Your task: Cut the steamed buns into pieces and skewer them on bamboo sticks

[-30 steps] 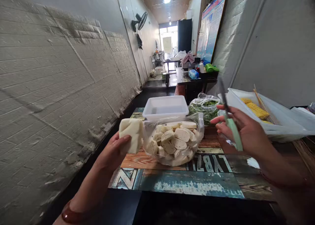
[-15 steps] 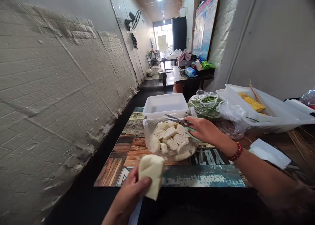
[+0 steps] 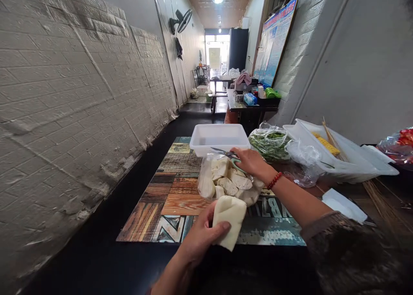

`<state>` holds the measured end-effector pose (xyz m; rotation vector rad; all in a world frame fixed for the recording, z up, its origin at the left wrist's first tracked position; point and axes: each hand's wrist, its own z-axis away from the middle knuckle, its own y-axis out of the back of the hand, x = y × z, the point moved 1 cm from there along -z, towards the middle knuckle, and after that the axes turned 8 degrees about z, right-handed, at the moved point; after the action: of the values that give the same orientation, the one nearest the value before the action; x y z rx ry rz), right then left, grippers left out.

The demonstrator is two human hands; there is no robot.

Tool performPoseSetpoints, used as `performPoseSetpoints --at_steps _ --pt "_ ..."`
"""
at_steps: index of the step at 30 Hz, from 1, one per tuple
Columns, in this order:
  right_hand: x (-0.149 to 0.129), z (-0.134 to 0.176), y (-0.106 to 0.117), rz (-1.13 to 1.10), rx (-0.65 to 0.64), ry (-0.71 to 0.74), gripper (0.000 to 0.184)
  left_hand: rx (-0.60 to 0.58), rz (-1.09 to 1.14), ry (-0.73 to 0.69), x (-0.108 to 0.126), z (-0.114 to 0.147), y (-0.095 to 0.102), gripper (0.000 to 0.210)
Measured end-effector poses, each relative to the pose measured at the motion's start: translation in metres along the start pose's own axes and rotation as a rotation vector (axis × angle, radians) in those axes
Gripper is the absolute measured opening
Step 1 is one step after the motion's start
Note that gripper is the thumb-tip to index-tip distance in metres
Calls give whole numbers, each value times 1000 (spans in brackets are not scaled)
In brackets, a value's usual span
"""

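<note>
My left hand (image 3: 206,230) grips a pale, flat, folded slab (image 3: 230,217) that looks like bread or bean curd, thumb across its front. It is held over the near edge of the patterned table (image 3: 180,200). Behind it, a clear plastic bag (image 3: 204,181) lies open, full of similar cream-coloured pieces (image 3: 229,185). Over the bag's far side, my right hand (image 3: 250,161) is closed round scissors (image 3: 222,152) with pale green handles, their blades pointing left. Just past the blades stands a white plastic tub (image 3: 219,148). Fingers of the right hand partly cover the scissor handles.
Right of the tub lies a bag of leafy greens (image 3: 271,142), beside crumpled plastic (image 3: 305,155). A white bin (image 3: 364,166) holds yellow food and sticks. White paper (image 3: 343,207) and thin skewers (image 3: 383,204) lie at right. A brick-patterned wall (image 3: 64,136) runs along the left.
My left hand has shifted right with the slab, now close in front of the bag. The right hand with the scissors has moved slightly left. The camera view has shifted a little.
</note>
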<state>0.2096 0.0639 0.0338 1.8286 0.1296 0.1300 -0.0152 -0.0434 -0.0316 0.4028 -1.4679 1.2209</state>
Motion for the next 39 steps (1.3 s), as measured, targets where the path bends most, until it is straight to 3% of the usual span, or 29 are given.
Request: performPoseSetpoints --at_steps 3,6,10,12,14,18,20,23,26,29,36,39 --pt "10 1 4 -20 11 -7 40 1 38 -14 -1 2 5 69" --pt "25 14 21 -66 74 -35 43 -1 80 6 -4 3 8 65" --pt "34 53 45 -322 229 -87 40 11 172 25 -6 -1 7 76" --pt "34 78 47 -411 223 -134 41 41 229 6 -2 -6 7 89" --pt "32 102 42 -442 148 -160 41 79 263 -29 7 -13 10 94" --pt "38 139 18 -431 -26 -147 41 201 278 -120 27 -21 18 85" --pt "49 152 6 -374 -45 -191 43 249 269 -147 33 -19 19 80" --pt "64 167 -5 -365 -30 -256 43 222 213 -103 30 -14 14 76" --pt "67 174 -3 -507 -13 -243 46 136 159 -40 22 -13 3 72" --pt "57 171 2 -614 -34 -235 51 91 128 -76 20 -17 -7 63" --pt "34 158 1 -623 -128 -10 61 127 112 -125 24 -25 -12 69" --pt "34 156 0 -597 -143 89 68 186 48 -141 23 -29 -10 57"
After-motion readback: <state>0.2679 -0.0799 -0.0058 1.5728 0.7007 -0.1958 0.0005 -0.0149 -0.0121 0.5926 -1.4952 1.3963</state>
